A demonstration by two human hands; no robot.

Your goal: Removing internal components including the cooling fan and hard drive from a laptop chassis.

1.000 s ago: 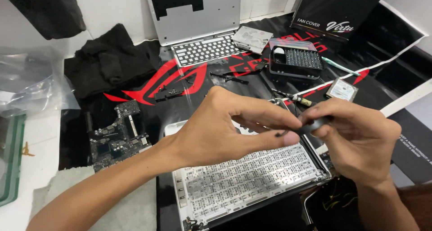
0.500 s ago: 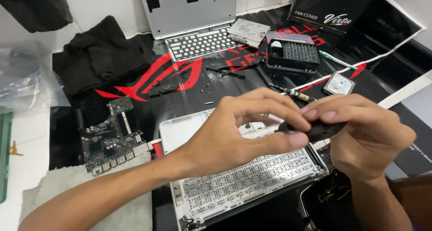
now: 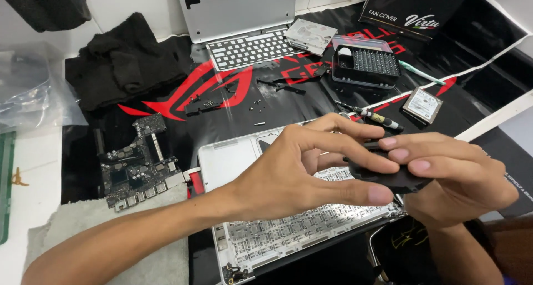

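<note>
From the head view, the left hand (image 3: 300, 168) pinches a flat black part (image 3: 388, 176), its grip closed thumb below and fingers curled above; the right hand (image 3: 449, 176) clamps the same part from the other side, fingers laid flat over it. Both hover above the silver laptop case (image 3: 239, 157), forearms angled inward over the counter (image 3: 33, 168).

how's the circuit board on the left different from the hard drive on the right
The circuit board is dark, irregular in outline and crowded with chips and connectors; the hard drive is a neat rectangle with a pale label on top. The circuit board looks larger than the hard drive. The circuit board lies partly on the grey cloth, while the hard drive lies wholly on the black mat. Both lie flat, untouched by either hand.
</note>
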